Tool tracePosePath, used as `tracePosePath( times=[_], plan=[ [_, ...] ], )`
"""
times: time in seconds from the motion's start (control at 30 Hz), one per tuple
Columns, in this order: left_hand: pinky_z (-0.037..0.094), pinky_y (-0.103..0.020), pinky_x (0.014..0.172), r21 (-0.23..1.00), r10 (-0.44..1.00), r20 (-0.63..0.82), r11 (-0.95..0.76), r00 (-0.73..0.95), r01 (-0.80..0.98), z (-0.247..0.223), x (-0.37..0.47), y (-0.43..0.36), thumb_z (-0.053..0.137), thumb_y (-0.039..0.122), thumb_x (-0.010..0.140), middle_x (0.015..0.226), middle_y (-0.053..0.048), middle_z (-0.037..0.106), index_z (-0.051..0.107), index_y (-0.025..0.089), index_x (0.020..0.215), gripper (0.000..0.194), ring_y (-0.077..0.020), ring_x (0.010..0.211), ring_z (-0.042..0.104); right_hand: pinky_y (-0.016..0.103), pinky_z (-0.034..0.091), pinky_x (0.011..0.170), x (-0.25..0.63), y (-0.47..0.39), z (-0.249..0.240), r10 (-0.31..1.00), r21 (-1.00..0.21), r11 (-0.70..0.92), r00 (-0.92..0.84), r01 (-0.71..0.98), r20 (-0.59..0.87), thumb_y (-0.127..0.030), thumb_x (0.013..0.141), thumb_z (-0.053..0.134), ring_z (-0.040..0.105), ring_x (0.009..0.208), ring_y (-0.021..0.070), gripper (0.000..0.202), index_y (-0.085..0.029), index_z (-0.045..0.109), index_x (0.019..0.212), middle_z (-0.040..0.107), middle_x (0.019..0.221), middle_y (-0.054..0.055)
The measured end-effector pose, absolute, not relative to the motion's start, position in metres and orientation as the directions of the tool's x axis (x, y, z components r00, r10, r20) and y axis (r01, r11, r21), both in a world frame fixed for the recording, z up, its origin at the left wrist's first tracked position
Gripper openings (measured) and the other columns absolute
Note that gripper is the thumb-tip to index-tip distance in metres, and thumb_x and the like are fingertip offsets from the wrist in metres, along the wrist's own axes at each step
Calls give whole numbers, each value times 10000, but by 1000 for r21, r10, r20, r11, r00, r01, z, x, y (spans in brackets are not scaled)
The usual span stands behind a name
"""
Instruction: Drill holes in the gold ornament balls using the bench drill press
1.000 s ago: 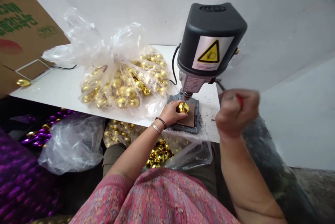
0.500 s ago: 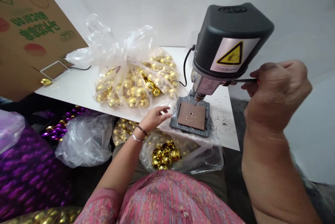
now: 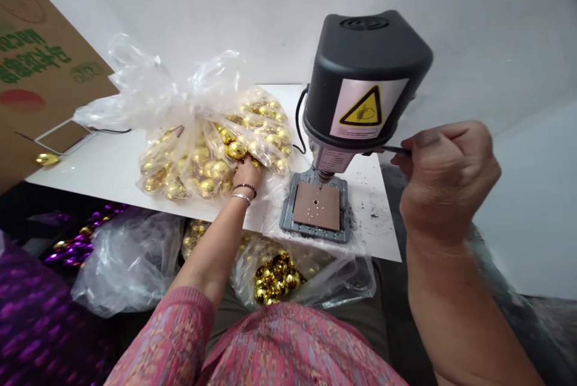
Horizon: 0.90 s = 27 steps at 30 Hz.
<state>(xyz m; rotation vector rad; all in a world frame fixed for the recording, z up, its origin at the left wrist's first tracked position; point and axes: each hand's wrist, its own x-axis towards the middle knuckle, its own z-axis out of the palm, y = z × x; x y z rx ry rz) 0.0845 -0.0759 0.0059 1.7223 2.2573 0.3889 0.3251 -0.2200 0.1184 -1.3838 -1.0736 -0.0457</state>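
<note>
1. Among gold balls in a clear bag, the left hand reaches, fingertips hidden; apart or together, I cannot tell.
2. Right of it, a brown pad lies under the drill press.
3. Beyond, the right hand grips the lever.
4. Below the left hand, an open bag holds more.

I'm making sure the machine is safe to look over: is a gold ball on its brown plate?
No, the brown plate beneath the drill press shows only a dark hole and small pale specks.
</note>
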Motion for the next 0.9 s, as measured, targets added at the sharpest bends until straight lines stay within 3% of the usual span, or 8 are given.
tracePosePath(
  times=[0.1,0.2,0.33,0.4,0.47,0.57,0.7,0.9],
  plan=[
    [503,-439,901,337,988,-42,154,-149,929,7,80,-82,614,335,859,1218,-224,664,583,164,1276,452,-360,1106,657,219,369,547,325,-220,118,538,-748,259,552,611,637,-520,842,506,464,576,43,372,-156,532,768,484,640,-42],
    [514,-389,856,524,1000,-18,16,-8,851,8,72,-106,684,362,790,1048,-149,707,634,166,1157,420,-305,1002,677,217,364,547,325,-219,115,524,-733,294,537,614,661,-528,846,505,464,581,41,379,-156,529,780,484,647,-40],
    [544,-309,772,974,974,-118,76,192,214,7,60,-153,686,463,769,1039,-57,684,512,223,1321,628,-193,895,689,206,382,552,326,-216,110,503,-729,336,541,596,674,-532,856,496,479,616,44,388,-151,510,780,500,697,-31],
    [551,-303,738,974,938,-175,209,300,-87,4,58,-172,698,521,757,1034,-42,681,420,272,1403,746,-175,849,700,204,386,553,325,-215,109,487,-727,343,549,595,679,-529,857,494,475,624,48,392,-146,501,771,493,697,-27],
    [550,-305,706,921,900,-228,323,373,-217,0,61,-185,707,600,735,996,-51,686,460,264,1356,748,-173,800,699,202,385,552,324,-215,109,473,-718,353,548,599,690,-520,860,493,466,622,49,388,-143,492,767,484,691,-25],
    [523,-271,640,877,868,-300,414,395,-243,-7,73,-189,733,678,678,924,-70,685,577,195,1133,682,-152,733,667,195,374,555,322,-215,111,467,-713,371,544,595,697,-505,869,486,461,622,46,378,-140,488,769,490,699,-20],
    [474,-208,601,903,875,-293,386,384,-189,-10,96,-184,871,506,577,913,-30,675,543,192,1120,708,-122,742,645,193,358,562,319,-218,115,501,-739,363,550,567,668,-493,874,478,460,607,40,365,-142,490,773,483,681,-29],
    [466,-198,562,972,902,-218,164,372,171,0,121,-171,817,430,658,855,2,638,567,173,1109,576,-86,653,573,203,349,602,315,-219,127,493,-716,355,530,602,690,-411,896,444,432,583,23,303,-146,446,749,463,647,-51]
  ],
)
